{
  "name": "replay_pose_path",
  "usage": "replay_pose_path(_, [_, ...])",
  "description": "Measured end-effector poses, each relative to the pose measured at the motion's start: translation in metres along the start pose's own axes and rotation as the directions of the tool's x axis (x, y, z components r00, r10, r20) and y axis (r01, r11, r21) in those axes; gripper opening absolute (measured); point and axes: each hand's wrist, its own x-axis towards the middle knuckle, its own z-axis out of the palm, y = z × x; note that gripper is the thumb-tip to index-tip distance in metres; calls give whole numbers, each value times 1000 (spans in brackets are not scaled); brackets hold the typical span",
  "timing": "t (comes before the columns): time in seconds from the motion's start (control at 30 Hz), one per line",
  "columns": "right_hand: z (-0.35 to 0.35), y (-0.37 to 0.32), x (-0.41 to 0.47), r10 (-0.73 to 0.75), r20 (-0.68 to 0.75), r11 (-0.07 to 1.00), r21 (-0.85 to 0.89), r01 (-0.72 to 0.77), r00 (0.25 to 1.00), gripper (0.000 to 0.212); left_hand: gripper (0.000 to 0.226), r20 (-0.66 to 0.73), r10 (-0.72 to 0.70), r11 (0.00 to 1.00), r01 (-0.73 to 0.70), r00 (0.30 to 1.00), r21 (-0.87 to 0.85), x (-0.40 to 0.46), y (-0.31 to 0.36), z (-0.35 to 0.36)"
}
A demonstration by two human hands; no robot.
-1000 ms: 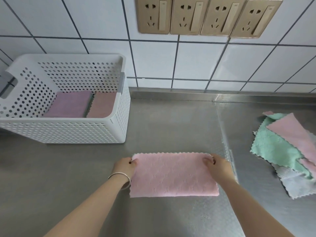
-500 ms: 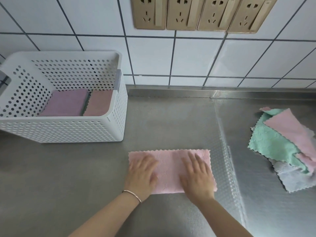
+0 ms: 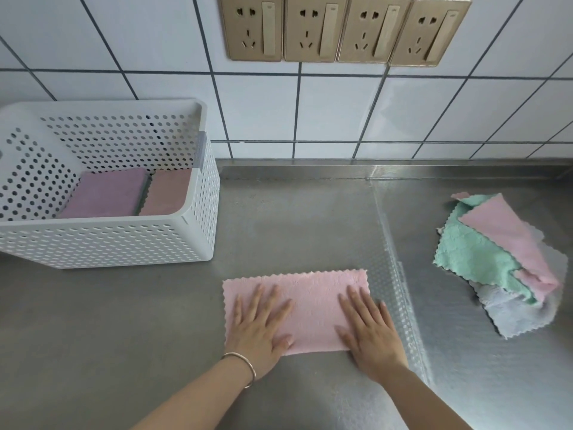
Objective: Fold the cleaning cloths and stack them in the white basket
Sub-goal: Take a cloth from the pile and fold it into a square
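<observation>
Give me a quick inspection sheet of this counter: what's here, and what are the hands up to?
Surface: steel counter, dull sheen.
Job's things: pink cloth lying flat, folded in half; white basket at left holds two folded stacks; loose cloth pile at right, green, pink and grey.
Clutter: nothing seen.
Grip: left hand and right hand press flat on the pink cloth, fingers straight.
Cables: nothing seen.
Surroundings: white tiled wall with four gold sockets.

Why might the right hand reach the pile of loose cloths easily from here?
Probably yes: the right hand lies flat on the pink cloth, holding nothing, and only bare counter separates it from the pile.
</observation>
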Motion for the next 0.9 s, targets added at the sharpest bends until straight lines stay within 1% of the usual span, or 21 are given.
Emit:
replay_pose_path(0.03, [-1, 0, 0, 4, 4, 1000, 14, -4, 1000, 57, 69, 13, 2, 1000, -2, 1000, 0, 0, 0, 0])
replay_pose_path(0.07, [-2, -1, 2, 0, -23, 999, 37, 1, 1000, 56, 69, 19, 3, 1000, -3, 1000, 3, 0, 0, -1])
replay_pose_path(0.13, [-7, -5, 5, -10, -104, 992, 124, 23, 995, 54, 68, 49, 0, 1000, 0, 999, -6, 2, 4, -7])
replay_pose_path(0.2, [-16, -8, 10, -7, -185, 982, 185, 42, 983, 46, 64, 38, -2, 1000, 2, 999, -4, 7, 14, -16])
replay_pose_path(0.23, [-21, -10, 12, 17, -207, 979, 203, 25, 978, 41, 63, 38, 18, 1000, -18, 999, 5, 10, 20, -24])
replay_pose_path(0.27, [-24, -11, 15, 66, -206, 970, 243, -14, 976, 42, 63, 26, 59, 998, -60, 998, 22, 12, 27, -29])
replay_pose_path(0.3, [-27, -13, 17, 151, -186, 947, 310, -88, 971, 47, 62, 9, 108, 993, -108, 994, 38, 14, 33, -33])
replay_pose_path(0.33, [-29, -14, 19, 260, -149, 897, 404, -181, 954, 50, 62, 21, 130, 991, -131, 991, 36, 15, 37, -36])
replay_pose_path(0.4, [-37, -16, 20, 467, -7, 709, 601, -369, 884, 53, 63, 138, 115, 993, -119, 984, 21, 17, 40, -40])
replay_pose_path(0.43, [-41, -15, 21, 524, 53, 624, 655, -426, 850, 53, 65, 167, 113, 992, -120, 979, 27, 18, 39, -37])
replay_pose_path(0.5, [-47, -11, 24, 565, 148, 524, 695, -492, 812, 52, 66, 187, 111, 993, -119, 976, 29, 19, 36, -33])
replay_pose_path(0.57, [-51, -8, 24, 553, 265, 497, 655, -568, 790, 41, 67, 202, 108, 994, -112, 973, 11, 19, 33, -32])
replay_pose_path(0.63, [-57, -8, 23, 515, 389, 513, 574, -639, 764, 18, 68, 240, 106, 994, -106, 965, -16, 21, 35, -35])
replay_pose_path(0.67, [-60, -8, 22, 493, 427, 535, 539, -651, 758, 7, 68, 257, 104, 994, -98, 961, -38, 23, 36, -36])
replay_pose_path(0.7, [-63, -11, 20, 475, 442, 555, 521, -649, 761, 10, 66, 265, 96, 995, -82, 959, -65, 25, 37, -39])
replay_pose_path(0.73, [-65, -12, 19, 467, 431, 584, 505, -635, 772, 13, 64, 257, 88, 993, -65, 962, -96, 27, 37, -43])
replay_pose_path(0.77, [-69, -14, 18, 477, 371, 644, 469, -604, 797, 8, 60, 222, 84, 991, -57, 972, -124, 28, 37, -49])
replay_pose_path(0.8, [-72, -19, 16, 481, 241, 728, 425, -537, 843, 4, 57, 159, 79, 983, -50, 984, -174, 29, 36, -57])
replay_pose_path(0.83, [-74, -26, 13, 444, 55, 819, 381, -430, 894, 12, 54, 85, 63, 961, -37, 994, -273, 28, 37, -65])
replay_pose_path(0.87, [-74, -34, 11, 360, -138, 889, 353, -294, 923, 16, 51, 29, 15, 905, -1, 999, -426, 27, 38, -73])
replay_pose_path(0.9, [-75, -44, 9, 281, -292, 927, 330, -179, 914, 18, 47, 20, -59, 804, 59, 998, -591, 25, 40, -81])
